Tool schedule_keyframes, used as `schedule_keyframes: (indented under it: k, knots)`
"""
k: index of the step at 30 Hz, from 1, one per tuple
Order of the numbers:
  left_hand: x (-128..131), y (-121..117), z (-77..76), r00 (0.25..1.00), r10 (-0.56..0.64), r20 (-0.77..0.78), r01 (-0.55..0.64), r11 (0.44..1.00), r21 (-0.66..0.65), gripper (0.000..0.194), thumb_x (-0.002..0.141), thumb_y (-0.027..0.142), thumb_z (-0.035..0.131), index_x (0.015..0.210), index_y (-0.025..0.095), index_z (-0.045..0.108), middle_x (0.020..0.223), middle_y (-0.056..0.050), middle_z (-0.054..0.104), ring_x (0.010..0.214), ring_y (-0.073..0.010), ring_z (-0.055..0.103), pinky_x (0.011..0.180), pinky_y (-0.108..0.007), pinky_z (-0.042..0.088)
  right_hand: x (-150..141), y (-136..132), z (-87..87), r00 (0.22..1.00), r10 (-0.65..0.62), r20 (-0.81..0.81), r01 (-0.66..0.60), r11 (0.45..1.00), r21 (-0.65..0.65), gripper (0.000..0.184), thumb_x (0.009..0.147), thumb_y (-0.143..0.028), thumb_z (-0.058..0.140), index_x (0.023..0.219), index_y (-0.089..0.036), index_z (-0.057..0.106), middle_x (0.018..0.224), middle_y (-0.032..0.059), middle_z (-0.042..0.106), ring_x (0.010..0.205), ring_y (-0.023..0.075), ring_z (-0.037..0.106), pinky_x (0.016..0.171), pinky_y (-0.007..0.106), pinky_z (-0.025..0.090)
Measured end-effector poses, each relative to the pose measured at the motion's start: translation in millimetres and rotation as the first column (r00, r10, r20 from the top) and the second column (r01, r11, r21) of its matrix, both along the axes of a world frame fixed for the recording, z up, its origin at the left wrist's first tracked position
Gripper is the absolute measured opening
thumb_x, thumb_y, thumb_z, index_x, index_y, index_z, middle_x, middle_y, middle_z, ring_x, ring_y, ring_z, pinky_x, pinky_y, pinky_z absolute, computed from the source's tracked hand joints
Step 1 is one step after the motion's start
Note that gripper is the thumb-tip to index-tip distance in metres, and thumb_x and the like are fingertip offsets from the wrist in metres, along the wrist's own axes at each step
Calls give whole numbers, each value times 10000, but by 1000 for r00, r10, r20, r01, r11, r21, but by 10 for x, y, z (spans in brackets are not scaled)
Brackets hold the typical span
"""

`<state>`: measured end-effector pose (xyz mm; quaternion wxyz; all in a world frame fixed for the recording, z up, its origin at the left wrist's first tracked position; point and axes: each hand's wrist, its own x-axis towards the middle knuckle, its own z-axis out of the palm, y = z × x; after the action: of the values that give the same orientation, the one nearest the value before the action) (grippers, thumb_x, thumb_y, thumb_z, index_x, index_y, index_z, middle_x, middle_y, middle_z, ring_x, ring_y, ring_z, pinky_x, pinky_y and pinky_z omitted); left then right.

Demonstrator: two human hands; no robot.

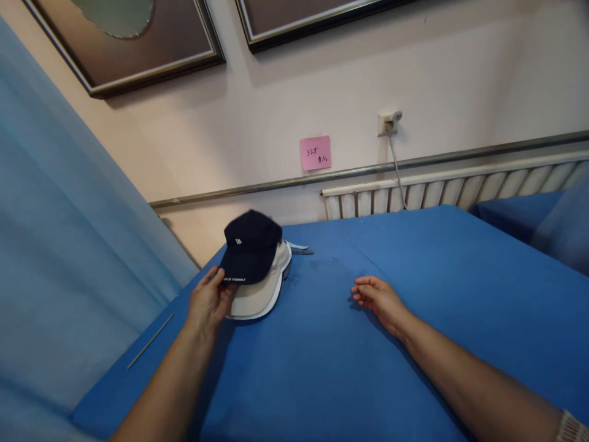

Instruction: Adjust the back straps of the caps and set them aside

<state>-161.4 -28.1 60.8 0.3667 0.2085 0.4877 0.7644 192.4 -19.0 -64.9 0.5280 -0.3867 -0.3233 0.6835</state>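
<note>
A dark navy cap (pixel 251 245) with a small white logo lies on top of a white cap (pixel 262 293) near the far left of the blue-covered table (pixel 368 344). My left hand (pixel 209 301) grips the brim of the navy cap with its fingers curled round the edge. My right hand (pixel 380 299) rests on the blue cloth to the right of the caps, loosely open and holding nothing.
A blue curtain (pixel 59 258) hangs at the left. Behind the table are a white radiator (pixel 442 190), a wall socket with a cable (pixel 389 123), a pink note (pixel 315 152) and two framed pictures (pixel 138 43). More blue cloth (pixel 529 215) lies at the right.
</note>
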Motion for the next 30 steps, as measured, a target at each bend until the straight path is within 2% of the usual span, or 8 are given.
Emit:
schedule_keyframes:
  k: [2, 4, 9, 12, 15, 21, 26, 30]
  knots:
    - [-87, -72, -159, 1000, 12, 21, -11, 1000, -29, 189, 827, 10, 560, 942, 144, 626, 781, -23, 687, 684, -122, 675, 653, -245, 607, 3, -5, 9, 1000, 6, 9, -6, 1000, 2, 275, 659, -266, 758, 880, -170, 624, 790, 47, 696, 641, 142, 637, 607, 273, 467]
    - [-125, -115, -234, 999, -10, 44, 11, 1000, -17, 168, 831, 14, 558, 917, 139, 633, 800, -27, 693, 699, -117, 676, 665, -220, 603, 9, -10, 15, 1000, 11, 15, -11, 1000, 0, 272, 661, -264, 753, 880, -171, 622, 794, 45, 696, 641, 140, 638, 609, 272, 467]
    - [-128, -134, -222, 994, -65, 83, 65, 998, 4, 218, 871, 12, 480, 930, 136, 650, 835, -30, 707, 755, -110, 681, 704, -173, 581, 11, -4, 20, 999, 35, 20, -35, 999, -7, 248, 666, -251, 740, 868, -172, 621, 774, 41, 692, 632, 138, 633, 608, 272, 463]
    - [-129, -168, -248, 999, -34, 15, 35, 999, -16, 224, 848, 15, 530, 975, 147, 660, 842, -31, 707, 738, -115, 681, 680, -185, 583, 2, 0, 25, 999, 45, 20, -45, 999, -3, 247, 666, -246, 735, 872, -172, 620, 778, 40, 690, 636, 136, 629, 616, 274, 462]
    - [-139, -222, -293, 995, -8, -95, 1, 997, -77, 246, 830, 43, 596, 1039, 162, 649, 826, -31, 694, 629, -104, 664, 559, -181, 568, -6, -2, 35, 998, 58, 27, -59, 998, 7, 240, 665, -235, 724, 871, -171, 618, 781, 44, 689, 643, 136, 627, 625, 275, 464]
    - [-161, -283, -311, 968, -11, -253, -44, 977, -210, 235, 829, 125, 637, 1062, 152, 626, 591, 25, 602, 399, -74, 547, 400, -163, 484, -5, -8, 54, 997, 68, 43, -69, 997, 22, 219, 672, -217, 701, 863, -172, 605, 769, 36, 687, 631, 130, 623, 617, 268, 459]
    - [-186, -421, -350, 930, -21, -368, -76, 965, -249, 221, 797, 111, 630, 1016, 132, 611, 618, 10, 626, 431, -85, 559, 410, -164, 472, -27, 12, 53, 992, 101, 71, -104, 993, 48, 203, 685, -232, 694, 850, -170, 594, 759, 39, 692, 599, 124, 624, 572, 251, 446]
    - [-101, -656, -468, 916, -15, -400, -103, 957, -271, 287, 717, 108, 662, 999, 142, 614, 696, 1, 647, 487, -87, 563, 423, -164, 453, -89, 56, -1, 983, 127, 132, -139, 986, 86, 152, 705, -211, 670, 826, -181, 584, 719, 20, 688, 561, 115, 618, 541, 236, 432]
